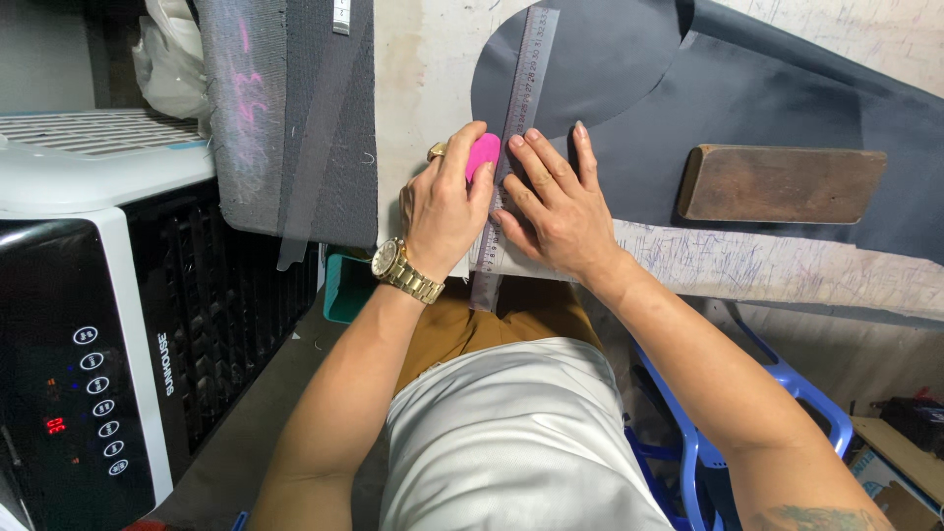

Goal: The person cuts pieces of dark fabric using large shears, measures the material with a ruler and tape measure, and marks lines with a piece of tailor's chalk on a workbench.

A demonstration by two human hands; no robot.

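Bright pink chalk (483, 154) beside long clear ruler (513, 138).

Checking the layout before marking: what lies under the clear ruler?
Under the ruler lie dark fabric and the pale table. The right hand covers its middle; what's beneath there is hidden.

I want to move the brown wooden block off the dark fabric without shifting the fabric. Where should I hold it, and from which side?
Grip the wooden block across its two long edges near the middle, coming straight down from above. It lies flat on the dark fabric, long and narrow, with all its edges free. It is well clear of the right hand on the ruler, so lifting upward should avoid dragging the cloth.
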